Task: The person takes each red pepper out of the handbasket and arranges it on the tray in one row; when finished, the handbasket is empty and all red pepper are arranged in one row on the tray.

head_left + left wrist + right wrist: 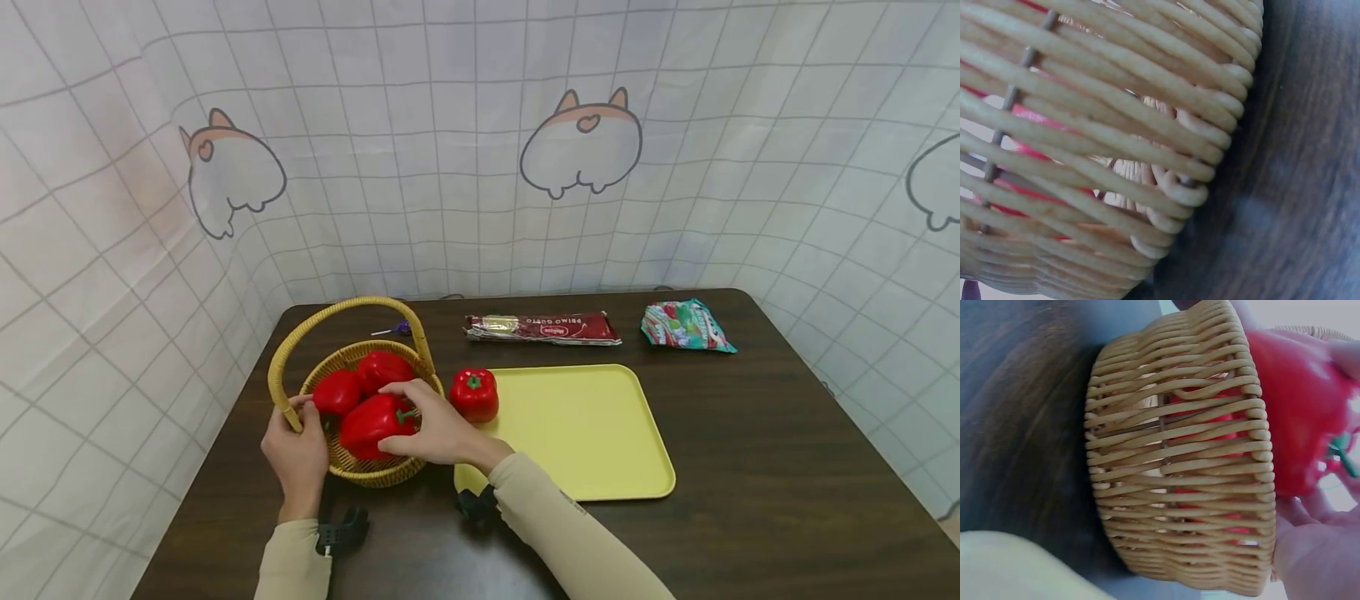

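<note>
A woven wicker basket stands on the dark table at the left, its arched handle upright. My left hand grips the basket's left side where the handle meets the rim. With fingers and thumb spread around it, my right hand holds a red bell pepper with a green stem, at the basket's front. In the right wrist view this pepper bulges above the rim. Two more red peppers, one at the left and one behind, lie in the basket. Woven strands fill most of the left wrist view.
A yellow tray lies right of the basket, with another red bell pepper at its upper left corner. Along the back are a purple lollipop, a long dark red packet and a colourful candy bag. A gridded cloth hangs behind.
</note>
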The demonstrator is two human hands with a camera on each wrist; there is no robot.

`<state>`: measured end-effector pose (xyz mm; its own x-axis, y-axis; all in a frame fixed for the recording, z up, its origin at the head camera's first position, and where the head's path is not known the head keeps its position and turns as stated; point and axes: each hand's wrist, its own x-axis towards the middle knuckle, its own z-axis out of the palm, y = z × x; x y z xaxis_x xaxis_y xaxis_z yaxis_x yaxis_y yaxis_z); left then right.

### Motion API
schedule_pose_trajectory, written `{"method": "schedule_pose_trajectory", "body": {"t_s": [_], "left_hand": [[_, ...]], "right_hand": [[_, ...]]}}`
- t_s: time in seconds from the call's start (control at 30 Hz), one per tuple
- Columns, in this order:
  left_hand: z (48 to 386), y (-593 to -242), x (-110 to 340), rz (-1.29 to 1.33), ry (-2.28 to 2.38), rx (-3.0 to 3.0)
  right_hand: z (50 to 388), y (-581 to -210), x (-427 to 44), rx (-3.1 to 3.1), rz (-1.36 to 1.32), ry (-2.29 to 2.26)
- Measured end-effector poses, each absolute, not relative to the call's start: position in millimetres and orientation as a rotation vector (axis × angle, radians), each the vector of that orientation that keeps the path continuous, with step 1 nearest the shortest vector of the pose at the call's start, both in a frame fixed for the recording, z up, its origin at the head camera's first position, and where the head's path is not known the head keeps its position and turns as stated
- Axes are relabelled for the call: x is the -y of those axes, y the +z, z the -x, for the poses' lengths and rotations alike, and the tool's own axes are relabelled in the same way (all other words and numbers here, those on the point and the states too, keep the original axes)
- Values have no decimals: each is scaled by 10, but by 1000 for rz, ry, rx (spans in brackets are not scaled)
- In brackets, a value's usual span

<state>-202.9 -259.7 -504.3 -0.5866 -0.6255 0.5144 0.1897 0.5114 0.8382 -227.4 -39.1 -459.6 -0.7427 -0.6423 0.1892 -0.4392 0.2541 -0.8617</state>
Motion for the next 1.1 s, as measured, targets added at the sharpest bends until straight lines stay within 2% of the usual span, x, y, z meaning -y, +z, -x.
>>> {"method": "schedule_pose_trajectory", "body": {"t_s": [0.53,1.1], "left_hand": [[2019,-5054,2610,-352,-1188,1888],[2015,-5028,2592,-364,-1218,1877]], "right_hand": [[2123,-4676,111,-1993,742,-2040],[2096,-4757,-332,-1974,779,-2365]]}}
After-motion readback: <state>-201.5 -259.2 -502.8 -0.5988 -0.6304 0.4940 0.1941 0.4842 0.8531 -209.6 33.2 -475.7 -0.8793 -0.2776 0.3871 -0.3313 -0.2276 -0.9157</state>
